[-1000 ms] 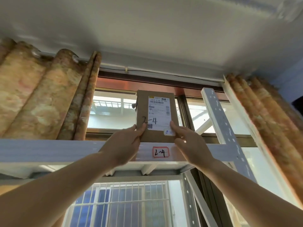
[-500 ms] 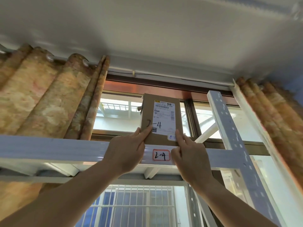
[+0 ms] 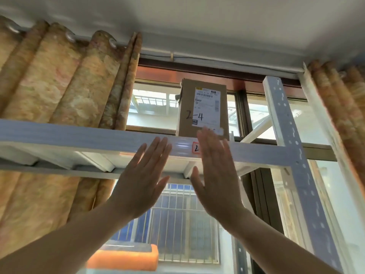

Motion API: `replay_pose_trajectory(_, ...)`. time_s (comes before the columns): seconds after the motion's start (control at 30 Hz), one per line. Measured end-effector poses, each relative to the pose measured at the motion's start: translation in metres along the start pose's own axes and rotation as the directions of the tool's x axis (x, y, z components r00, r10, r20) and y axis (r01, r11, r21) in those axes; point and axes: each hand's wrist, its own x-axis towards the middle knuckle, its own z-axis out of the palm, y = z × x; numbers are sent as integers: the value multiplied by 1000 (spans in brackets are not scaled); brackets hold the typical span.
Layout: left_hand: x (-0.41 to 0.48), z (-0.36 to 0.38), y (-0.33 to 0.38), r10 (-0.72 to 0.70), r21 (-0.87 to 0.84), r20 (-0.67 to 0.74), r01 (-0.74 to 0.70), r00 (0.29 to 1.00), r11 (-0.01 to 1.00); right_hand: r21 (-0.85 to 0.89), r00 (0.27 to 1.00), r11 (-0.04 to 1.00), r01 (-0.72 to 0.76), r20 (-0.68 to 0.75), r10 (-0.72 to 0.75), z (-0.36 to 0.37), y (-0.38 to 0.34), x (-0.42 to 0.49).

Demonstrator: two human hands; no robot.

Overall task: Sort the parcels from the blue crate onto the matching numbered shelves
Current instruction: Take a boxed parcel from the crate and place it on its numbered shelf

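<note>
Brown cardboard parcel [image 3: 202, 109] stands upright on the top shelf [image 3: 79, 133] of the white rack, near the right upright post [image 3: 286, 135], in front of the window; "2-4" is handwritten across box and shipping label. Red-edged shelf tag [image 3: 196, 148] sits on the shelf rim just below it; only a "2" shows, the rest is hidden behind the right hand [image 3: 215, 178]. Left hand [image 3: 142, 186]: grip spread, fingers straight, palm toward the rim, holding nothing. Right hand: likewise spread and empty; its fingertips overlap the parcel's lower edge in view, blurred, so I cannot tell whether they touch. Parcel appears to bear on the shelf alone, no lean visible. Judgement: this parcel's placement looks done, provided the hidden part of the tag matches the box. Blue crate not in view, so the number of parcels left cannot be told. An orange-edged object [image 3: 122, 260] lies low in view, unidentified. Likely left: return to the crate for the next parcel, if any remain
</note>
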Motion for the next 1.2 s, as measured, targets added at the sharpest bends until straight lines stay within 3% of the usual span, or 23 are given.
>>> replay_pose_trajectory(0.1, -49, -4, -30, 96, 9, 64, -97, 993, 995, 149, 958, 951, 270, 62, -282, 16, -64, -6)
replay_pose_trajectory(0.2, -113, -30, -80, -3, -27, 180, 8, 984, 1000, 387, 895, 854, 347, 135, -425, 44, -145, -23)
replay_pose_trajectory(0.3, -194, -74, -141, -150, 45, 276, 144, 949, 989, 575, 856, 764, 291, 200, -477, 63, -228, -41)
replay_pose_trajectory(0.4, -296, -145, -192, -391, 215, 297, 338, 871, 916, 722, 889, 689, 69, 269, -371, 74, -313, -68)
replay_pose_trajectory(0.47, -354, -202, -215, -503, 334, 337, 399, 796, 854, 786, 869, 617, -47, 337, -363, 79, -371, -82)
replay_pose_trajectory(0.57, -428, -283, -244, -667, 534, 387, 435, 637, 725, 828, 759, 528, -189, 464, -456, 80, -462, -99)
replay_pose_trajectory(0.63, -468, -329, -265, -812, 658, 395, 485, 429, 576, 823, 701, 485, -298, 533, -474, 76, -524, -110)
replay_pose_trajectory(0.7, -510, -371, -284, -912, 769, 382, 496, 148, 403, 799, 622, 456, -391, 595, -509, 65, -585, -125)
replay_pose_trajectory(0.77, -551, -410, -302, -916, 834, 394, 450, -79, 320, 804, 524, 432, -407, 594, -611, 55, -646, -141)
replay_pose_trajectory(0.8, -569, -427, -311, -905, 851, 399, 427, -145, 307, 815, 474, 428, -391, 577, -665, 51, -676, -149)
replay_pose_trajectory(0.9, -615, -471, -334, -876, 866, 418, 397, -242, 303, 826, 352, 429, -365, 549, -758, 39, -752, -170)
replay_pose_trajectory(1.1, -679, -526, -359, -888, 876, 355, 437, -291, 206, 779, 180, 401, -482, 536, -825, 24, -866, -194)
replay_pose_trajectory(1.2, -710, -539, -372, -881, 881, 357, 425, -311, 207, 771, 76, 402, -494, 499, -863, 26, -918, -210)
